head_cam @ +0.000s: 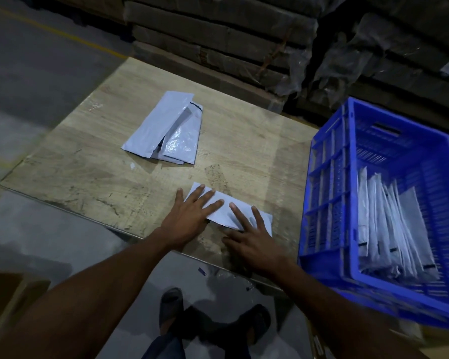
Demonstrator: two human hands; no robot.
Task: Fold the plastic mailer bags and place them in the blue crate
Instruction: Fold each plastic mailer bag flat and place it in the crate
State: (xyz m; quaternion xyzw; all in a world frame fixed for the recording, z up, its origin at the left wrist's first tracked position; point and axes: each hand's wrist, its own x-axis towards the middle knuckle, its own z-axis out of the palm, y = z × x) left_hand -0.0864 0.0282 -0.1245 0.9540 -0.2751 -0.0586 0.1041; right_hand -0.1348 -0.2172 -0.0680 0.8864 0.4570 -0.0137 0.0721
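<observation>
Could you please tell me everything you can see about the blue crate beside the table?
The blue crate is a rectangular plastic bin with slotted, ribbed walls and a handle cut-out in its far wall. It sits open-topped at the right of the table, appearing tilted in this wide-angle view, its near edge blurred. Inside, a row of folded white mailer bags stands on edge, leaning together against the near left side; the rest of the interior looks empty. Neither hand touches it.
</observation>
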